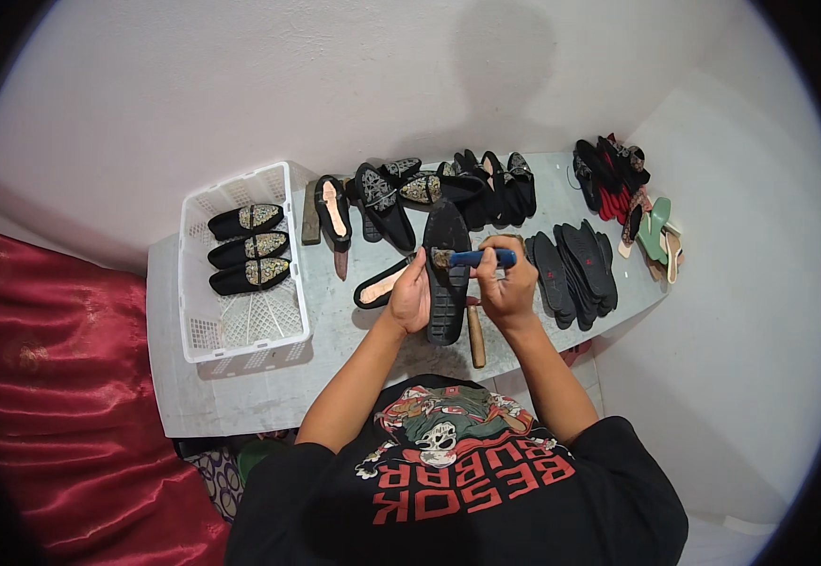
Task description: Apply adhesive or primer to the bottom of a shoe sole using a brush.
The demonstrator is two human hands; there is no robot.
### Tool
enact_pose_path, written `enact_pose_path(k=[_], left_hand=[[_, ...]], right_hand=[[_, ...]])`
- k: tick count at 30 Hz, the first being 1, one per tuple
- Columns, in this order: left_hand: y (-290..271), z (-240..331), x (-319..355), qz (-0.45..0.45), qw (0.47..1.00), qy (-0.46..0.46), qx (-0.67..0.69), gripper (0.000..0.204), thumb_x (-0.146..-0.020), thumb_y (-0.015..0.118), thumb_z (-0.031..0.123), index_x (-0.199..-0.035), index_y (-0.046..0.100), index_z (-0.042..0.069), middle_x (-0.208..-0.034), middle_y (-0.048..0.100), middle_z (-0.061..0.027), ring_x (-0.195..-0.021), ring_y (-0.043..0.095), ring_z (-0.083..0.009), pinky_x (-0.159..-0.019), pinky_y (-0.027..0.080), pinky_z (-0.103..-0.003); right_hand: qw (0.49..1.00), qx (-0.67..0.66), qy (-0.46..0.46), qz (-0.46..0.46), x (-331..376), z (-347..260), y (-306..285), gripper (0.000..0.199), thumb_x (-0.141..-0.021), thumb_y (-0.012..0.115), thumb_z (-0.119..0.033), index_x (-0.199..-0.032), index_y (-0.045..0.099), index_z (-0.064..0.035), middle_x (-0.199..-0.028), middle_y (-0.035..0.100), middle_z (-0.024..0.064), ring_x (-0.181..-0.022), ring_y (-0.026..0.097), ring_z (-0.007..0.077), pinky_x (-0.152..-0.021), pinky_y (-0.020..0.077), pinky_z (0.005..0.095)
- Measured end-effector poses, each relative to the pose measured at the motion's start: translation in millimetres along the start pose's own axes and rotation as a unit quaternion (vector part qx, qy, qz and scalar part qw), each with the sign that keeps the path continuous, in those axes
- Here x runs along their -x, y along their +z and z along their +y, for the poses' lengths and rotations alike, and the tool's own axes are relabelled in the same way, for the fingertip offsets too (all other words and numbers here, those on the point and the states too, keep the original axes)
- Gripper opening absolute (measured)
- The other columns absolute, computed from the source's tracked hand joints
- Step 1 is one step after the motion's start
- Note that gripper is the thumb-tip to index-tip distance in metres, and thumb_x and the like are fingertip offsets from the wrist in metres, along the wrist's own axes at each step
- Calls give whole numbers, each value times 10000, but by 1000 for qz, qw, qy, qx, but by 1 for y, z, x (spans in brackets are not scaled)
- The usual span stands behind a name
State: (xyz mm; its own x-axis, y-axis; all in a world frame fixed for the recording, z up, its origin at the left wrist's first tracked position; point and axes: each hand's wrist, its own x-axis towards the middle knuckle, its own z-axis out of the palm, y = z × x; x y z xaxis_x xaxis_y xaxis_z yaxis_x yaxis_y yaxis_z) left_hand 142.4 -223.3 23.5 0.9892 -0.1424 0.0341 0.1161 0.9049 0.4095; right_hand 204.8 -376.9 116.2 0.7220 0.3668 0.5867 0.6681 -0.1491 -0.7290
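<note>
Head view: A person in a black shirt (297, 481) works at a pale table (231, 401); clock hours are counted from the black sole (445, 319) in hand.
Basket (245, 352): White plastic, at nine o'clock, with three black shoes (250, 275) side by side, presumably to keep them together.
Left hand (410, 300): At eight o'clock, closed on the sole's edge, thumb up; fingers behind are hidden, their tightness impossible to tell. The edge hold seems meant to leave the broad face free.
Sole: Raised over the table between both hands, narrow and long, rounded end toward twelve, blocky tread toward six, dark and matte. Whether an upper hangs behind cannot be told.
Brush (482, 258): Blue handle, brownish bristles, lying across the sole's middle, apparently touching.
Wooden-handled tool (477, 341): On the table at five o'clock, probably parked within reach.
Right hand (507, 285): At three o'clock, fingers wrapped snugly around the brush handle, likely for control.
Spare soles (580, 269): Black, overlapping, beyond the right hand at three o'clock, perhaps grouped to save space.
</note>
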Motion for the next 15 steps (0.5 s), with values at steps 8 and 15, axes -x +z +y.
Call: enact_pose_path(k=[8, 15], left_hand=[[4, 6, 3, -9, 1000, 2, -1, 711, -1106, 222, 579, -1486, 461, 28, -1387, 611, -198, -1297, 601, -323, -1021, 541, -591], [3, 7, 4, -12, 1000, -2, -3, 702, -1111, 221, 565, -1503, 446, 28, -1400, 597, -196, -1316, 583, -334, -1032, 538, -596]], right_hand=[[1000, 14, 11, 26, -5, -2, -13, 139, -994, 619, -130, -1022, 641, 5, -796, 677, 127, -670, 696, 242, -625, 547, 345], [1000, -17, 7, 16, -4, -8, -5, 148, -1001, 617, -133, -1004, 630, 14, -770, 675, 111, -665, 702, 233, -621, 541, 343]])
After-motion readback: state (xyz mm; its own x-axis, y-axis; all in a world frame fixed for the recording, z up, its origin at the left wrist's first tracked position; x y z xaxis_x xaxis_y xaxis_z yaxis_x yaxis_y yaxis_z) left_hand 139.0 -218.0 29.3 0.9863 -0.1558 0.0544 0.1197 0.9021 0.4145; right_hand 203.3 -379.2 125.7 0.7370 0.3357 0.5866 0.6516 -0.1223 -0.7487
